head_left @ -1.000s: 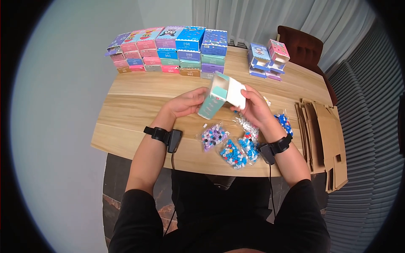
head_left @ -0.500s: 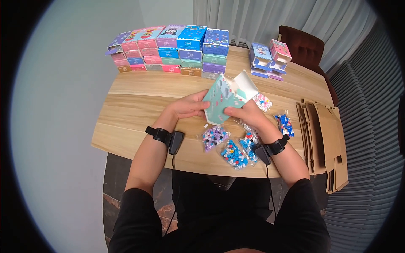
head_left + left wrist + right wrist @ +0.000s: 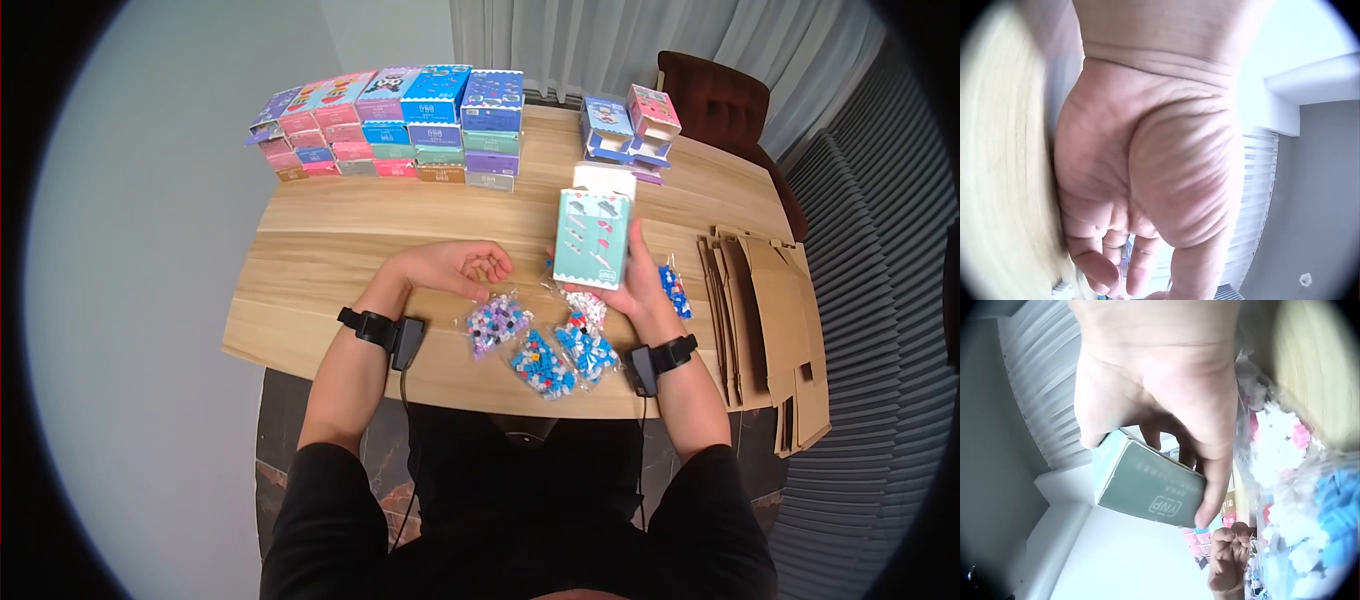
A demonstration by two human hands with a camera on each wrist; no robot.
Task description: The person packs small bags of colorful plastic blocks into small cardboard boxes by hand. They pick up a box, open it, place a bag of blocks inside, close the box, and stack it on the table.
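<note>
A mint-green cardboard box (image 3: 592,240) with pictures on its face stands upright in my right hand (image 3: 642,285), its white top flap raised. In the right wrist view the fingers and thumb grip the box (image 3: 1150,481) around its sides, its lettered end facing the camera. My left hand (image 3: 455,268) holds nothing; its fingers hang loosely curled low over the table, close to a bag of purple and white bricks (image 3: 496,325). The left wrist view shows the bare palm (image 3: 1147,144) beside the wood. Beneath the right hand lies a bag of white and pink bricks (image 3: 584,306).
Bags of blue bricks (image 3: 543,366) and blue-and-white bricks (image 3: 590,354) lie near the front edge, another blue bag (image 3: 674,292) to the right. Stacked colourful boxes (image 3: 437,137) line the back left; opened boxes (image 3: 607,118) stand back right. Flattened brown cardboard (image 3: 785,320) leans at the right edge.
Both hands held the box earlier and turned it. My left hand has let go and lowered toward the table; the right hand has carried the box rightward and set it upright.
</note>
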